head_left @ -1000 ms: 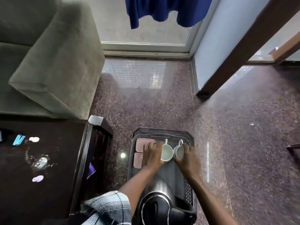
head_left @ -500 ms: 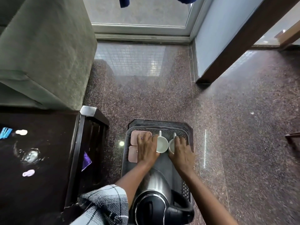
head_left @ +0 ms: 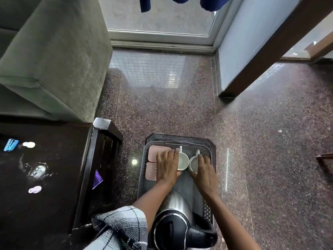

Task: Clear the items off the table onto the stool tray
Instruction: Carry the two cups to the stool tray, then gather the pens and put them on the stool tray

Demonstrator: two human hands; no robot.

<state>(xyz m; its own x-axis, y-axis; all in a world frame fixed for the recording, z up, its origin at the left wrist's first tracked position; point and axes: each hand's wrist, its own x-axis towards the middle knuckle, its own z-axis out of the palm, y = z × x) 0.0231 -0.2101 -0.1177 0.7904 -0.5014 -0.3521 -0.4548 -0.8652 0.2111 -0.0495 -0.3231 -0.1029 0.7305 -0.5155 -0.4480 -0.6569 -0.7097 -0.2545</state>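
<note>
Two-handed, still gripping: curling L hand (head_left: 167, 166) fingers round left white ceramic cup (head_left: 183, 160), R hand (head_left: 204, 171) fingers round right white ceramic cup (head_left: 193, 162), thumbs tucking in at near sides. Vs 1 s ago: no longer holding cups tipped w/ mouths toward camera; now standing both upright, side by side, touching or nearly (cannot tell), handles pointing away, on dark perforated plastic tray (head_left: 205, 152) atop dark stool w/ cut corners (head_left: 180, 136). Vs 0.5 s ago: barely shifting hands; righting right cup further. Sharing tray w/ far pink rounded-square lidded box (head_left: 155, 152) & near pink rounded-square lidded box (head_left: 150, 171) at left, L fingers lying partly over both, plus brushed-steel kettle w/ black lid & handle (head_left: 173, 222) at near end, under forearms. Looking down on speckled brown polished granite floor (head_left: 270, 159) round stool. Still lying on dark glossy wooden table (head_left: 54, 204) at left: blue flat packet (head_left: 10, 145), small white oval item (head_left: 28, 144), small lilac item (head_left: 35, 189), water puddle (head_left: 37, 170); purple scrap (head_left: 97, 179) poking from shelf beneath. Rising behind table: grey-green fabric sofa arm (head_left: 59, 60). Running across far end: white-framed glass door (head_left: 162, 38), blue cloth (head_left: 144, 4) hanging above. Slanting at right: brown wooden post (head_left: 270, 51). Showing at bottom: plaid sleeve (head_left: 120, 230).
</note>
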